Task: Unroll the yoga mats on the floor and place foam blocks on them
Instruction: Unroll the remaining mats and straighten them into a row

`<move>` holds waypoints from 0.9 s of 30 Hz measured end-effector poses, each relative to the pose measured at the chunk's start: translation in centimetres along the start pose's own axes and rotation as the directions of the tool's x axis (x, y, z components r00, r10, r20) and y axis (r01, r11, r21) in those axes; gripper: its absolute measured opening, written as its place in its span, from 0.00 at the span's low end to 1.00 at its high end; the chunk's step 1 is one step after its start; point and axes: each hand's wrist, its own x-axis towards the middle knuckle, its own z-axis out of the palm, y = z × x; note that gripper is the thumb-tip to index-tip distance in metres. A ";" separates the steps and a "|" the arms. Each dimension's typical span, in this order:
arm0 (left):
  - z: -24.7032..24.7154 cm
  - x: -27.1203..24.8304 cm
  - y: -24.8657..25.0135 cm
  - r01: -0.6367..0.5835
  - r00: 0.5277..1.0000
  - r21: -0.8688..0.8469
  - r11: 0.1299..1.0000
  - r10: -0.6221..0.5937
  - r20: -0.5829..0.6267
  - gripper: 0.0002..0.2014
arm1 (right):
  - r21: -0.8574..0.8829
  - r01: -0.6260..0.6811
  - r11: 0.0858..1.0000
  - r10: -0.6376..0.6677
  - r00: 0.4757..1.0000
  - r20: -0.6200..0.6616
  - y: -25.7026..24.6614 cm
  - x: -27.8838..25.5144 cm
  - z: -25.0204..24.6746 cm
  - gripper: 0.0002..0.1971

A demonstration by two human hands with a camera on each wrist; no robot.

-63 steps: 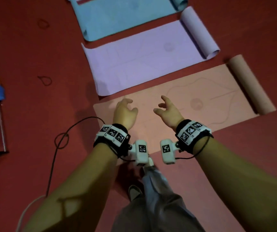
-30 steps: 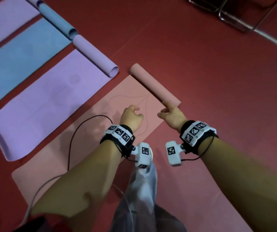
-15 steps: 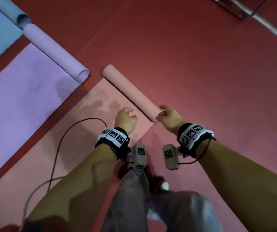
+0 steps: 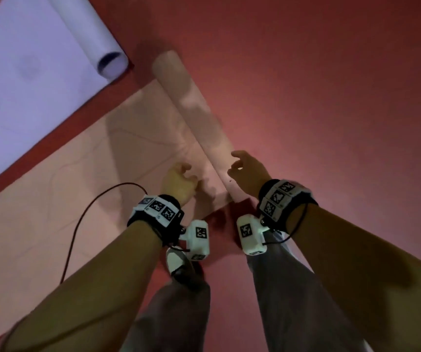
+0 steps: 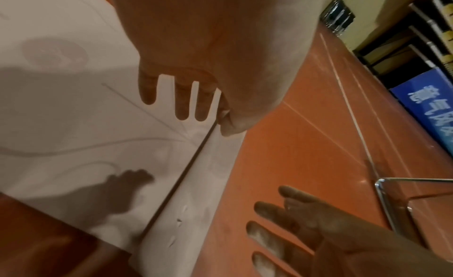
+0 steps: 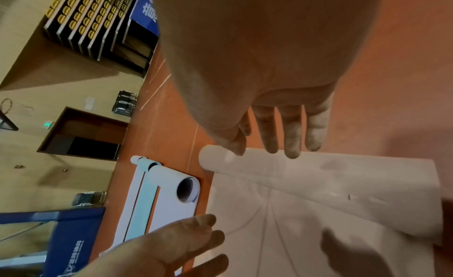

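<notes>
1. While the pink mat (image 4: 52,204) is only partly spread on the red floor (image 4: 331,97), its last part is left as a roll (image 4: 194,115), which lies just in front of both hands; this roll is to be pushed away until it is flat.
2. The left hand (image 4: 179,184) is seen above the flat part, just beside the roll, with its fingers (image 5: 181,105) loosely bent and slightly apart, holding nothing. It should be laid against the near side of the roll.
3. The right hand (image 4: 248,171) hangs at the near end of the roll, its fingers (image 6: 291,137) straight, spread, and clamped on nothing. Whether the roll is touched by them cannot be told.
4. It is judged better that the hands are placed well apart along the roll, so that both ends are advanced together and the mat is not skewed toward the purple mat (image 4: 26,72) beside it.
5. The push should be given with open palms and low, so the roll is turned and not slid.
6. The black cable (image 4: 82,219) lying over the mat should be kept free of the edge.
7. No foam blocks are seen in these views; they are to be placed afterwards.
</notes>
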 end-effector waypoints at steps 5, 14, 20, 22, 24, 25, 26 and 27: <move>6.0 6.1 -2.0 0.072 0.997 -0.032 0.997 -0.072 0.006 0.20 | -0.007 0.009 1.000 -0.009 0.999 0.033 5.1 7.4 0.5 0.26; 13.5 12.5 -2.5 0.143 0.989 -0.082 0.986 -0.139 0.047 0.25 | -0.080 0.097 0.992 -0.093 0.995 0.048 9.8 16.2 0.5 0.25; 15.7 14.1 -1.2 0.180 0.983 -0.200 0.963 -0.169 0.071 0.14 | -0.111 0.180 0.977 -0.174 0.983 0.066 12.0 17.7 0.5 0.22; 16.3 15.1 -1.2 0.210 0.978 -0.268 0.940 -0.203 0.054 0.14 | -0.101 0.211 0.972 -0.206 0.977 0.056 12.8 18.4 0.5 0.22; 16.7 16.1 -1.6 0.217 0.975 -0.330 0.919 -0.221 0.027 0.08 | -0.067 0.238 0.969 -0.235 0.971 0.048 13.6 19.1 0.9 0.21; 16.9 16.7 -2.1 0.233 0.970 -0.360 0.903 -0.241 0.022 0.08 | -0.062 0.250 0.966 -0.247 0.968 0.049 14.0 19.3 1.1 0.21; 17.2 17.1 -2.6 0.246 0.966 -0.389 0.888 -0.259 0.020 0.07 | -0.067 0.259 0.964 -0.256 0.965 0.053 14.4 19.6 1.4 0.22; 17.3 17.3 -2.8 0.256 0.962 -0.418 0.871 -0.273 0.021 0.07 | -0.087 0.270 0.959 -0.265 0.962 0.065 14.5 19.8 1.5 0.22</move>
